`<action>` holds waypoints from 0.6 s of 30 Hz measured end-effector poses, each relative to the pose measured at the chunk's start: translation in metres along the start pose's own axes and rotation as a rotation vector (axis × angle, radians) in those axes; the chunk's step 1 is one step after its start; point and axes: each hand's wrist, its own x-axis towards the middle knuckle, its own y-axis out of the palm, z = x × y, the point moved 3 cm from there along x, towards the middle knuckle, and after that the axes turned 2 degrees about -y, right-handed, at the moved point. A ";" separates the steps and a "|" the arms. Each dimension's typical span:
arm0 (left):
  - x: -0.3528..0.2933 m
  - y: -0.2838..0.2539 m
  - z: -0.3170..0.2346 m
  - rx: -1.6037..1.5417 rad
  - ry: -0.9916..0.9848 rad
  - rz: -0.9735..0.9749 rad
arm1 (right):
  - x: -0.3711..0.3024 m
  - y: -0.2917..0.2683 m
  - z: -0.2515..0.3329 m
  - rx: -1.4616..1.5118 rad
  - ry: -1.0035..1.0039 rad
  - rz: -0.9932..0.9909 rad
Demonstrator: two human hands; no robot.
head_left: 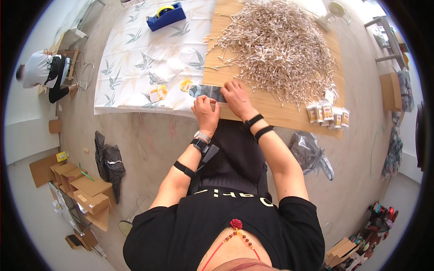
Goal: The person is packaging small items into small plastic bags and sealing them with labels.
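Observation:
At the table's near edge both hands are close together over a flat, dark grey, shiny sheet (204, 91). My left hand (207, 113) is closed, its fingertips pinched at the sheet's near side; whatever is between them is too small to name. My right hand (237, 97) rests at the sheet's right end with fingers bent down and together, and what lies under them is hidden. Beyond it a large heap of cotton swabs (280, 49) covers much of the bare wooden tabletop. A small yellow label (186, 85) lies by the sheet's left end.
Yellow labels (158, 92) and clear plastic bags (168, 67) lie on the patterned tablecloth (117, 67), below a blue tape dispenser (166, 17). Several filled packets (326, 113) sit at the table's right corner, with a small fan (334, 10) behind. Another person (38, 70) sits far left.

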 end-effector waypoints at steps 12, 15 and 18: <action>0.046 0.054 -0.059 -0.001 0.430 0.195 | -0.174 -0.053 -0.049 0.273 0.615 -0.205; 0.074 0.076 -0.065 0.130 0.442 0.234 | -0.179 -0.048 -0.050 0.314 0.613 -0.220; 0.090 0.091 -0.066 0.165 0.394 0.195 | -0.178 -0.047 -0.049 0.338 0.611 -0.208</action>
